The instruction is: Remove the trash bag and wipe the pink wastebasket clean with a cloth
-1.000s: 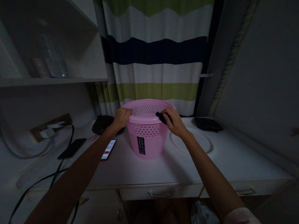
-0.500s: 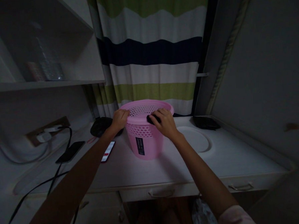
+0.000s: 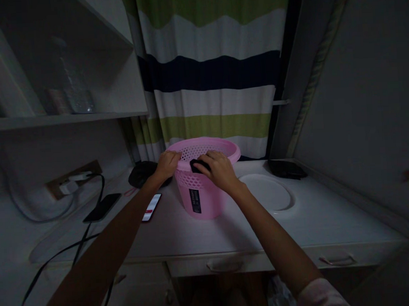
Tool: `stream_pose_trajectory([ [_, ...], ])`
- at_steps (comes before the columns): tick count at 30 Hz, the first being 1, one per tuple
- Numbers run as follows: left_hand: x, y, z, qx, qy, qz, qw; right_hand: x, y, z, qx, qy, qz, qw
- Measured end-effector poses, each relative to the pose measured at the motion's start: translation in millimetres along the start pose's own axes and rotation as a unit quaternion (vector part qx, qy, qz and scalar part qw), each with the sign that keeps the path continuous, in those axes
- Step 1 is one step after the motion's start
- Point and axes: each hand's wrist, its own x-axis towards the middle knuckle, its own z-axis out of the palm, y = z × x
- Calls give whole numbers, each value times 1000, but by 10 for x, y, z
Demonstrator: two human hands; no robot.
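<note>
Clearly, the relation that matters lies along the near rim of the pink, perforated plastic basket (image 3: 210, 203): it stands straight ahead of you, between your two hands, with its mouth facing up. Your left hand (image 3: 168, 165) is at the left side of the rim, its fingers curled over the edge. Your right hand (image 3: 219, 170) reaches across the near right side, its fingers closed around a small, soft-looking black piece (image 3: 194, 166) that sits against the front of the rim, in the gap between your hands. That piece is nearer your right hand; its long axis seems to run sideways along the rim, though your fingers cover part of it. Whether it is cloth or sponge, you cannot tell in this light.

The basket rests upright on the pale surface (image 3: 202, 235), wider at the top and tapering to its base. A band of small holes rings it below a smooth, thick rim, the lower wall is plain, and a dark upright label (image 3: 195, 201) is on the front, left of the middle. Its inner floor is hidden from you. Just left of the basket lies a phone with a lit screen (image 3: 151, 207); beside it on the right is a white, rounded, shallow plate-like object (image 3: 266, 193).
</note>
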Motion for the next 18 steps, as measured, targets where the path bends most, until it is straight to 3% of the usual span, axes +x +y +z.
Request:
stream_pose_trajectory([
  [6, 10, 16, -27, -16, -10, 3, 1000, -170, 557, -49, 105, 36, -12, 994],
  [9, 9, 20, -24, -13, -9, -7, 1000, -208, 708, -30, 121, 44, -1, 992],
  [13, 2, 19, -17, -2, -17, 3, 1000, -193, 665, -4, 78, 59, 28, 995],
  [18, -3, -45, -59, 34, -47, 64, 996, -139, 444, -7, 12, 47, 40, 998],
])
